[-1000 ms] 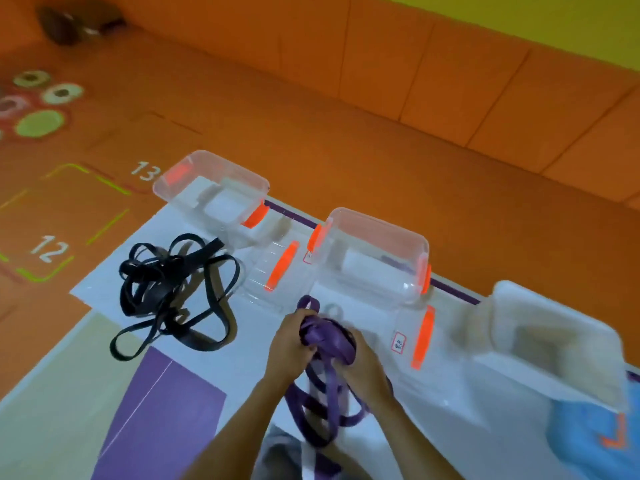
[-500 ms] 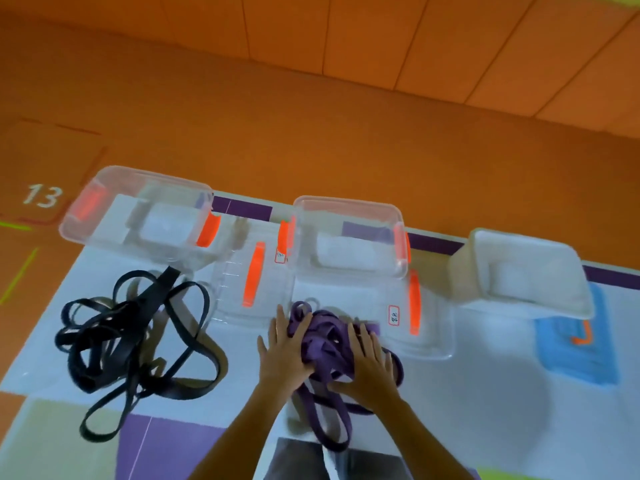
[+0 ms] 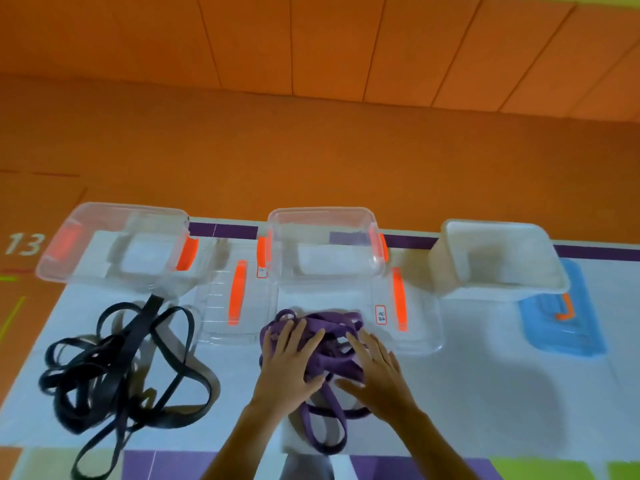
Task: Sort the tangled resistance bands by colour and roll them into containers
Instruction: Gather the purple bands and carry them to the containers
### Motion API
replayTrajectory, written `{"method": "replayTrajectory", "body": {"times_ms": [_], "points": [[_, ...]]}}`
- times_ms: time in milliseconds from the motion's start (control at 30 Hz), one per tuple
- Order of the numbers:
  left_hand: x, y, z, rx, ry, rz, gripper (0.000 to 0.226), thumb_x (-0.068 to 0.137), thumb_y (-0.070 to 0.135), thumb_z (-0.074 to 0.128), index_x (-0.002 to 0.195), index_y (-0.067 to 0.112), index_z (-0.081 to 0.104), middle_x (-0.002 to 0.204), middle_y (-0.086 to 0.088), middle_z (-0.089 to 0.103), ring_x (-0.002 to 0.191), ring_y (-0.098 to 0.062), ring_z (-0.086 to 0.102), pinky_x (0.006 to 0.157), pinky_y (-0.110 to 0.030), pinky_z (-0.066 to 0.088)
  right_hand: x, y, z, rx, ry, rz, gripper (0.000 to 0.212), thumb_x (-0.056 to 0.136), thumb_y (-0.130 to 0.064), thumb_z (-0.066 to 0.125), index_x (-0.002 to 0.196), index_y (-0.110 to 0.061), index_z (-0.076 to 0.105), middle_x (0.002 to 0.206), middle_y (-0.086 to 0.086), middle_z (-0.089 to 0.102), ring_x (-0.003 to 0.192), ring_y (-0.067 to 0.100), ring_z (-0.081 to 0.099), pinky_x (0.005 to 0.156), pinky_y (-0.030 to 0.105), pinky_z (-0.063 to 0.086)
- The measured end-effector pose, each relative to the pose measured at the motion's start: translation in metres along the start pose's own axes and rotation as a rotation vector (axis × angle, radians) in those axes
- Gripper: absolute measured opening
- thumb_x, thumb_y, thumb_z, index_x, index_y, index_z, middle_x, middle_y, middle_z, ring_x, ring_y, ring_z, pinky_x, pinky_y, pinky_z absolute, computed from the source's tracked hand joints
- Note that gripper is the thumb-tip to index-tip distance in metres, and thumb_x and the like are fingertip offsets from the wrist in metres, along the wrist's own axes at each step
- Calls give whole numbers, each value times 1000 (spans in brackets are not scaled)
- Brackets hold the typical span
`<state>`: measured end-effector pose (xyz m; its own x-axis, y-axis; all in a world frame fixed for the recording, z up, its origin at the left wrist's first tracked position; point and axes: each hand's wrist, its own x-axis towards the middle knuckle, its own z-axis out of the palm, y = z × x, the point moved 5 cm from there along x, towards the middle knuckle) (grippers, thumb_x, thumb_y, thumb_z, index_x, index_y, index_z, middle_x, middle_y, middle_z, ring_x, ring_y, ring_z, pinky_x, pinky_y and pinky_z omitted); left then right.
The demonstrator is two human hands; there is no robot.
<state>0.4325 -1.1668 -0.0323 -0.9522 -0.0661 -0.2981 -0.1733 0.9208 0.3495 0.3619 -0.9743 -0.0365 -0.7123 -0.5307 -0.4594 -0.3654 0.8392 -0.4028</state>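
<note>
Both hands lie flat, fingers spread, on a bundle of purple resistance bands [image 3: 320, 344]: the left hand [image 3: 289, 362] covers its left side and the right hand [image 3: 375, 368] its right, neither closed around a strand, while loose loops trail out toward the person below the palms. The bundle sits on a white mat [image 3: 485, 393] just in front of the middle clear container [image 3: 325, 247], open and empty, with a labelled clear lid [image 3: 412, 313] lying flat beside it. The bands look soft, floppy and light, rubbery enough to spring open once pressure comes off, so a roll would probably hold best if gathered from the outside of the coil with both hands cupped around it, the trailing loops tucked in first. To the left, a separate tangle of black bands [image 3: 117, 362] sprawls on the mat, touching the front of a second clear container [image 3: 117, 244]; one strand runs off the mat's near edge. A white tub [image 3: 498, 258] stands at right, partly over a blue lid [image 3: 568, 327]. The mat lies on an orange padded floor [image 3: 311, 150] marked with the number 13 at far left, and orange padded panels [image 3: 381, 46] rise behind. Purple and green patches show along the near edge.
</note>
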Motion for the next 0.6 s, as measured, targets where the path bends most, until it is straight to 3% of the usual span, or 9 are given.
{"method": "replayTrajectory", "body": {"times_ms": [100, 233, 367, 600], "points": [[4, 35, -3, 43, -2, 12, 75, 99, 58, 56, 166, 41, 28, 178, -1, 17, 166, -29, 4, 131, -61, 2, -18, 21, -17, 20, 38, 49, 78, 99, -77, 35, 166, -39, 20, 177, -9, 0, 164, 19, -3, 131, 52, 7], [10, 108, -6, 135, 53, 60, 61, 95, 45, 70, 152, 28, 57, 164, -8, 47, 157, -34, 36, 126, -62, 28, -61, 71, -46, -59, 163, 120, 58, 106, -58, 45, 159, -36, 38, 177, -5, 10, 164, 20, 8, 131, 48, 17], [17, 211, 6, 184, 100, 138, 49, 101, 45, 57, 148, 29, 56, 159, 1, 47, 155, -25, 36, 127, -53, 24, -127, 148, -71, -27, 269, 209, 47, 106, -42, 47, 153, -36, 47, 173, -6, 21, 159, 14, 22, 127, 40, 26], [17, 430, 44, 225, 130, 335, 52, 108, 50, 48, 157, 33, 47, 166, 4, 41, 157, -19, 31, 129, -43, 21, -280, 302, -116, -33, 427, 385, 48, 106, -45, 44, 153, -34, 47, 162, -9, 42, 148, 15, 41, 117, 37, 37]]}}
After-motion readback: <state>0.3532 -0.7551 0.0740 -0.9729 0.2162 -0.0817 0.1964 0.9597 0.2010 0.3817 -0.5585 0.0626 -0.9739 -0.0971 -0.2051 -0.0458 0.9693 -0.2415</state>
